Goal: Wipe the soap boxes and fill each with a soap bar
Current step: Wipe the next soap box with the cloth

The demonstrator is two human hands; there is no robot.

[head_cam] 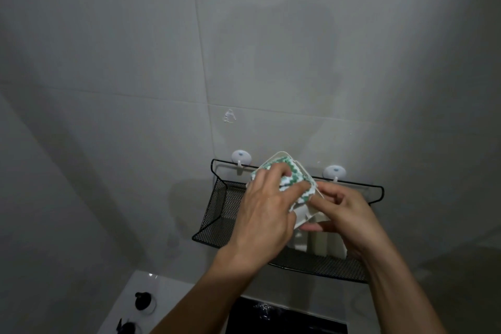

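Head view. The left hand (264,214) presses a green-and-white patterned cloth (291,180) against a white soap box (303,218), its fingers (273,171) curled over the cloth's upper edge. The right hand (345,215) grips the same box from the right, thumb and fingers curled round its lower edge. The box is held tilted in the air, above the middle of a black wire-mesh shelf (217,214) fixed to a grey tiled wall (135,62). The shelf's back rail hangs on two round white wall hooks (241,157), one near its left rear corner, the other right of the box. Beneath the hands, toward the shelf's front edge, stand pale upright shapes (322,245), possibly further soap boxes; the dim light leaves this unclear. Below the shelf, a white sink rim (151,282) carries two dark fittings (143,300) near its left side.
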